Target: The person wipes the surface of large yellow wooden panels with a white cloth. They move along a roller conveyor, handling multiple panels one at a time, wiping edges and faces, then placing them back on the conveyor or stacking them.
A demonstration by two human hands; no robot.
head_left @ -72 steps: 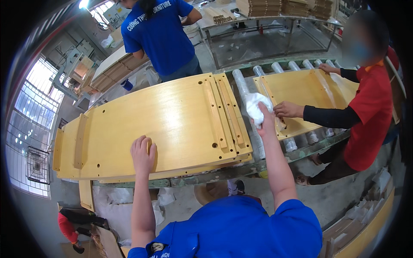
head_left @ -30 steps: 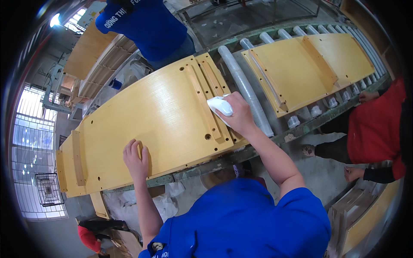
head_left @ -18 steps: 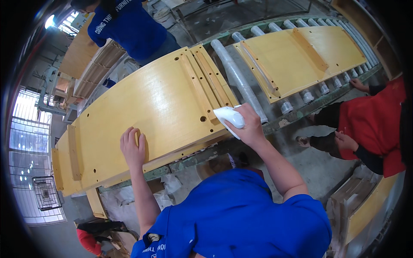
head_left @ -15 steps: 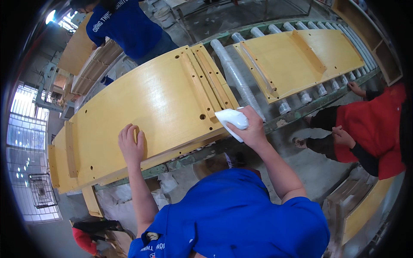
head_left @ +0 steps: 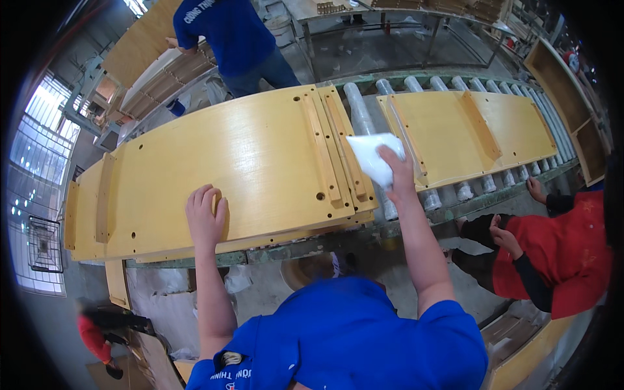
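A stack of yellow wooden panels (head_left: 214,169) lies in front of me, with narrow strips across both ends and dark drilled holes. My left hand (head_left: 207,218) rests on the top panel near its front edge, fingers stretched out and holding nothing. My right hand (head_left: 398,172) is closed round a white, soft-looking pouch (head_left: 374,155) with a pointed corner. The pouch is above the panel's right end, its point toward the wooden strip (head_left: 344,143) there. I cannot tell whether the point touches the wood.
A second yellow panel (head_left: 455,130) lies on plastic-wrapped rollers (head_left: 361,110) to the right. A person in red (head_left: 546,253) stands at right, one hand near the rollers. Someone in blue (head_left: 227,39) works beyond the stack. A wooden frame (head_left: 559,91) stands far right.
My right hand has raised the white pouch away from me and slightly right, from the strips' near ends. My left hand stays on the panel. The view has shifted.
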